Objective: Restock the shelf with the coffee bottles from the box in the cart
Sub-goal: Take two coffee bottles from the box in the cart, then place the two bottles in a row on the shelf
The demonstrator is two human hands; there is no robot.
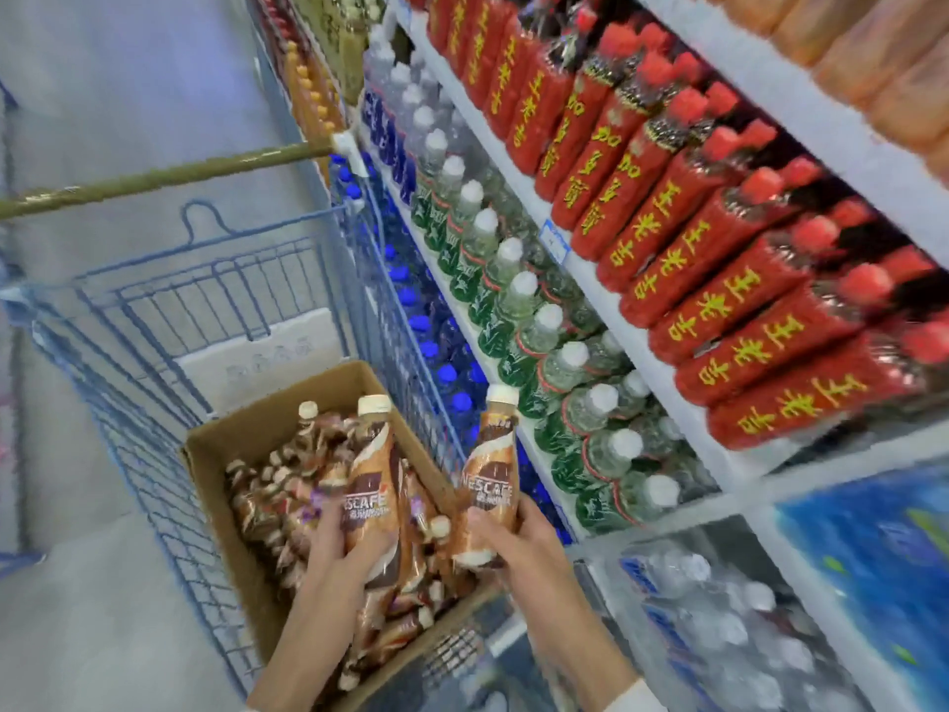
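Head view, stock on hand. Shelf [642, 354]: stocked with red and clear bottles, set right of and above both grips. Cart [221, 280]: blue wire, beneath the grips. Box [231, 434]: cardboard, held in the cart, coffee bottles [277, 495] heaped under the left grip. Left bottle [372, 485]: upright over the box, clasped by the left hand [341, 552]. Right bottle [490, 475]: upright past the box's shelf-side edge, clasped low by the right hand [513, 542].
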